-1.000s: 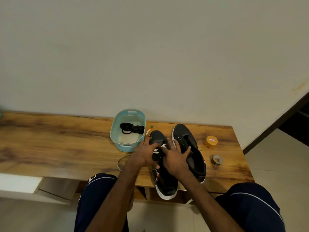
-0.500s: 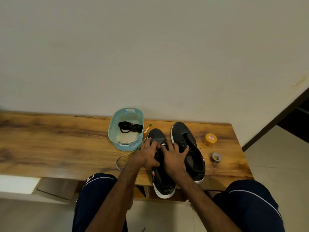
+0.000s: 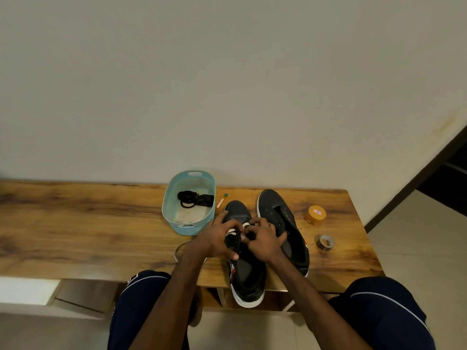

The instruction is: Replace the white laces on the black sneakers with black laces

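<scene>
While hands (image 3: 242, 238) grip sneaker (image 3: 246, 271), tin label (image 3: 317, 212) unreadable

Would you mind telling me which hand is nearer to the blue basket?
Left. The left hand sits just beside the blue basket's near corner, while the right hand is farther off, over the near sneaker.

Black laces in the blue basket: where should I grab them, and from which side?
Pinch the black laces at the loose loop nearest you, coming straight down through the open top of the blue basket; its walls block any sideways approach, and the bundle lies loosely coiled on the basket floor.
</scene>
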Motion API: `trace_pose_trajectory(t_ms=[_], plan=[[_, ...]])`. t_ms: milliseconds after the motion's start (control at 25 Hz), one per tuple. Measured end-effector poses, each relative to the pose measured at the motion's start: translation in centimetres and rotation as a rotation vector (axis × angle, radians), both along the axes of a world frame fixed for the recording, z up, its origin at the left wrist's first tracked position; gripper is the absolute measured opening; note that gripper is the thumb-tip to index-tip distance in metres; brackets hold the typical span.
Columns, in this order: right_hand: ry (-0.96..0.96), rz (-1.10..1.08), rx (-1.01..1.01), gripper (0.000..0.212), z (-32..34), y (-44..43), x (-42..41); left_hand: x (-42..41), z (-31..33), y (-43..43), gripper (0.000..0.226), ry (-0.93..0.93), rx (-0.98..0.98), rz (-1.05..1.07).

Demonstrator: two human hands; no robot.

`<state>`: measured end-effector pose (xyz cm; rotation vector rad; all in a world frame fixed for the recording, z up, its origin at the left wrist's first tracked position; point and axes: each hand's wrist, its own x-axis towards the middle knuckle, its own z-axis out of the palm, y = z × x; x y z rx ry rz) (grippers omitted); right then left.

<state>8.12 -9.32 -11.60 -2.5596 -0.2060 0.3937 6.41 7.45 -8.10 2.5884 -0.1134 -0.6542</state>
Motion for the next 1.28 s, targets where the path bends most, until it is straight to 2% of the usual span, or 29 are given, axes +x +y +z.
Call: trace_pose_trajectory(t_ms=[80,240,280,480,520,560,640,680,720,800,840,920,1000,1040,1080,1160,1200,1240,1280], plan=[[0.083,-0.024,0.059,0.021,0.6,0.2,0.3,0.1,0.0,-0.1,0.081,0.005,-0.016,-0.002],[0.321,-0.198,0.66,0.025,2.3,-0.2,0.3,0.1,-0.4,-0.8,0.1,0.003,-0.005,-0.005],[0.335,-0.195,0.686,0.025,2.7,-0.5,0.3,0.1,-0.5,-1.0,0.101,-0.003,-0.007,-0.013],[0.046,-0.055,0.219,0.017,2.8,-1.3,0.7,0.3,-0.8,-1.3,0.097,0.026,0.049,-0.035],[0.016,-0.067,0.225,0.015,2.8,-1.5,0.8,0.3,-0.9,-1.3,0.094,0.018,0.042,-0.035],[0.03,-0.099,0.319,0.015,3.0,-2.0,1.0,0.2,-0.9,-1.2,0.091,0.008,0.027,-0.033],[0.172,-0.226,0.606,0.02,3.3,-2.7,1.2,0.1,-0.8,-1.2,0.084,0.0,-0.002,-0.023],[0.23,-0.264,0.644,0.027,3.5,-2.9,1.1,0.1,-0.8,-1.2,0.081,0.004,-0.001,-0.022],[0.233,-0.245,0.574,0.038,3.5,-2.9,1.1,0.1,-0.9,-1.3,0.079,0.012,0.011,-0.023],[0.107,-0.123,0.184,0.047,3.3,-2.8,1.0,0.2,-0.9,-1.3,0.081,0.022,0.051,-0.027],[0.033,-0.076,0.024,0.043,3.2,-2.6,0.9,0.2,-0.9,-1.2,0.084,0.021,0.073,-0.028],[-0.022,-0.022,-0.084,0.028,2.9,-1.9,0.4,0.2,-1.1,-1.1,0.086,0.02,0.109,-0.036],[-0.05,0.011,-0.055,0.017,2.7,-1.5,0.2,0.3,-1.2,-1.1,0.087,0.021,0.129,-0.056],[-0.05,0.003,0.03,0.013,2.9,-1.6,0.2,0.3,-1.2,-1.0,0.09,0.022,0.139,-0.068],[-0.012,-0.028,0.208,0.012,3.4,-1.9,0.2,0.3,-1.2,-1.0,0.095,0.027,0.149,-0.078],[0.117,-0.161,0.625,0.024,5.0,-2.9,0.5,0.4,-1.3,-0.9,0.098,0.036,0.153,-0.082],[0.137,-0.233,0.691,0.036,5.6,-3.4,0.9,0.4,-1.3,-0.9,0.097,0.033,0.152,-0.081],[0.102,-0.26,0.615,0.048,6.0,-4.0,1.3,0.5,-1.3,-1.0,0.096,0.026,0.151,-0.08],[0.027,-0.238,0.44,0.055,6.1,-4.3,1.5,0.4,-1.3,-1.2,0.094,0.018,0.154,-0.08]])
